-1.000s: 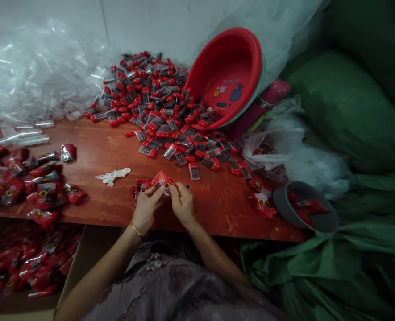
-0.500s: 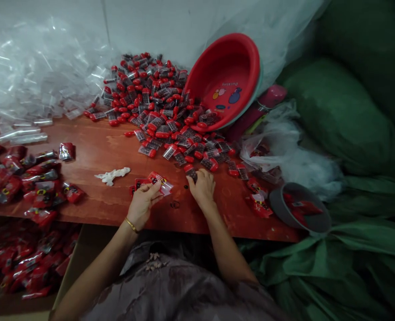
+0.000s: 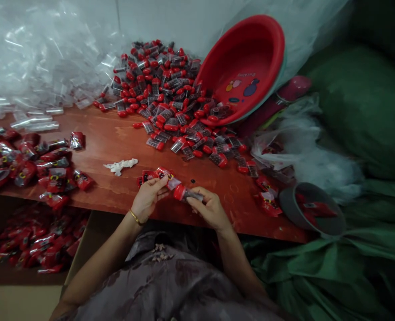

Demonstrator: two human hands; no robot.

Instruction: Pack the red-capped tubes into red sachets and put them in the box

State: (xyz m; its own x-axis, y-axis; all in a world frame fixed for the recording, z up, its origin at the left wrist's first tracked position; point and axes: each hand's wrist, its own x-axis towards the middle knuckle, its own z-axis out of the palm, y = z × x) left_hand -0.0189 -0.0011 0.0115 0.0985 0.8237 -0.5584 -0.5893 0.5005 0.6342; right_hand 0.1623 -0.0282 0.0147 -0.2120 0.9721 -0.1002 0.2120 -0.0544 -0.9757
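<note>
My left hand [image 3: 147,199] pinches a small red and clear plastic packet [image 3: 166,176] by its open end, just above the near edge of the red-brown table [image 3: 117,142]. My right hand [image 3: 209,207] holds a small clear vial with a red cap [image 3: 186,194], its capped end pointing at the packet's mouth. A couple more flat red packets [image 3: 144,176] lie on the table right behind my left hand. A gold bangle sits on my left wrist.
A big heap of red-capped vials [image 3: 170,98] spills from a tipped red basin [image 3: 247,71] at the back. Filled packets [image 3: 33,162] pile at left and in a box [image 3: 26,243] below. Clear bags [image 3: 33,62] lie back left; a grey bowl [image 3: 313,209] and green sacks [image 3: 361,107] right.
My right hand reached forward to the heap, picked up a vial and brought it back beside the packet in my left hand. The camera has shifted slightly.
</note>
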